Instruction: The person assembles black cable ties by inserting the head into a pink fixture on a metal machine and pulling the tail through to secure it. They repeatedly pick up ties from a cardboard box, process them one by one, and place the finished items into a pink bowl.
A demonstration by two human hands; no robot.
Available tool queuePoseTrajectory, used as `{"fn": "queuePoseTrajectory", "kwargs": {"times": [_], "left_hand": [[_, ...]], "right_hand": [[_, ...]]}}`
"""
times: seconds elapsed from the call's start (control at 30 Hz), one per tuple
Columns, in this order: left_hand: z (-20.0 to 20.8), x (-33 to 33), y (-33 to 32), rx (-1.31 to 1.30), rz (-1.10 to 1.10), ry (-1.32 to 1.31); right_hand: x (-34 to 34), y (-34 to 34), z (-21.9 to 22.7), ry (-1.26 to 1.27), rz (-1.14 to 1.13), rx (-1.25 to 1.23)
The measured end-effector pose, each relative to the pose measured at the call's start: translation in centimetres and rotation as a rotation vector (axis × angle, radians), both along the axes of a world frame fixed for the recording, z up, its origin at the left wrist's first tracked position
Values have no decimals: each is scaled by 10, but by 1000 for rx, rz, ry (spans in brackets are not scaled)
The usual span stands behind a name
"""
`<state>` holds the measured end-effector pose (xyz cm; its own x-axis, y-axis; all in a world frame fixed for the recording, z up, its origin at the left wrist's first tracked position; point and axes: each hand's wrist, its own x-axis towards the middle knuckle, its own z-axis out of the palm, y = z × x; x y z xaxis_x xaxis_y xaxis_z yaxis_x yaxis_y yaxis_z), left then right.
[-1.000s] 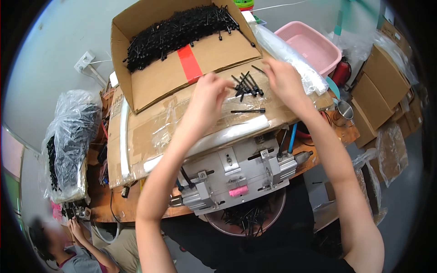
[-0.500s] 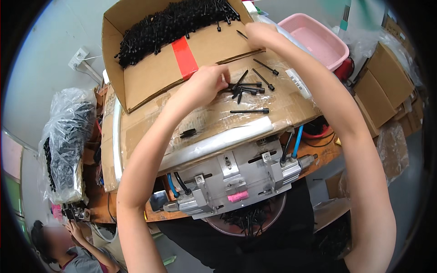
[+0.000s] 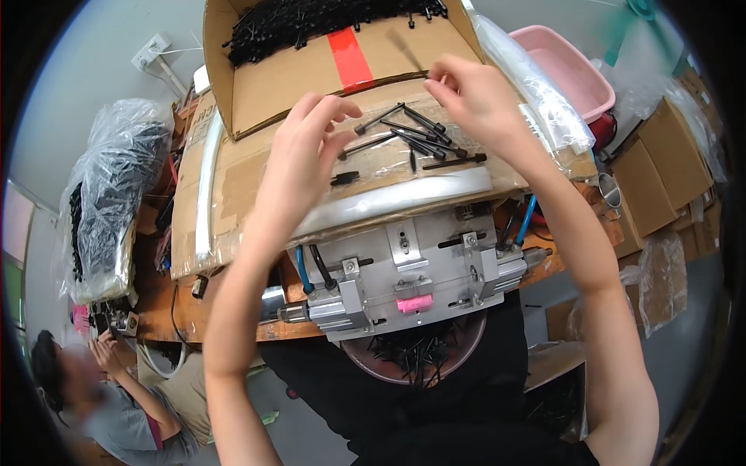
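Note:
My right hand (image 3: pixel 478 97) is closed in a pinch on one slim black pin (image 3: pixel 407 51), blurred by motion, which points up toward the cardboard box (image 3: pixel 291 97). My left hand (image 3: pixel 307 147) hovers at the left of the loose pile, fingers curled but apart, with nothing plainly between them. Between both hands, several black pins with thicker heads (image 3: pixel 427 141) lie crosswise on the taped carton (image 3: pixel 233 179). A short black piece (image 3: pixel 344 179) rests beside my left wrist. Behind, the open box holds a mass of similar black pins (image 3: pixel 311 23).
In front stands a metal fixture (image 3: pixel 381 268) with a pink block (image 3: pixel 415 304) and blue hoses. Below it, a bowl (image 3: pixel 472 349) holds black pieces. A pink basket (image 3: pixel 556 66) is at the back right. Another person (image 3: pixel 132 412) works at the lower left.
My right hand has come down and left from the box's right corner with a pin. My left hand has lifted off the pile and moved left. The pins lie more bunched; the view has shifted.

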<state>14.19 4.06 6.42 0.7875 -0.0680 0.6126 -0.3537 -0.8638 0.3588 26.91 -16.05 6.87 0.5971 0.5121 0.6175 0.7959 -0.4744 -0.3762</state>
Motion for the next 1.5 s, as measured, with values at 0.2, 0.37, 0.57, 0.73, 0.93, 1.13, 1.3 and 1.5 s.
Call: {"fn": "queuePoseTrajectory", "kwargs": {"times": [0.2,0.37,0.57,0.73,0.93,1.13,1.3,1.5], "left_hand": [[-53,-111,-103,-337,-29,-108],[-93,-146,-129,-489,120,-76],[-111,-172,-136,-430,171,23],[-134,-181,-141,-160,174,194],[-141,-167,-148,105,233,298],[-138,-164,-149,142,216,334],[-131,-166,-144,125,189,411],[-55,-87,-76,81,104,-5]], "right_hand": [[-125,-40,-24,1188,468,410],[-179,-53,-78,1497,433,590],[-205,-60,-97,1117,261,332],[-197,-79,-100,661,100,314],[-197,-92,-83,633,47,387],[-197,-98,-81,611,25,378],[-182,-90,-78,400,61,283],[-108,-44,-28,-137,94,107]]}}
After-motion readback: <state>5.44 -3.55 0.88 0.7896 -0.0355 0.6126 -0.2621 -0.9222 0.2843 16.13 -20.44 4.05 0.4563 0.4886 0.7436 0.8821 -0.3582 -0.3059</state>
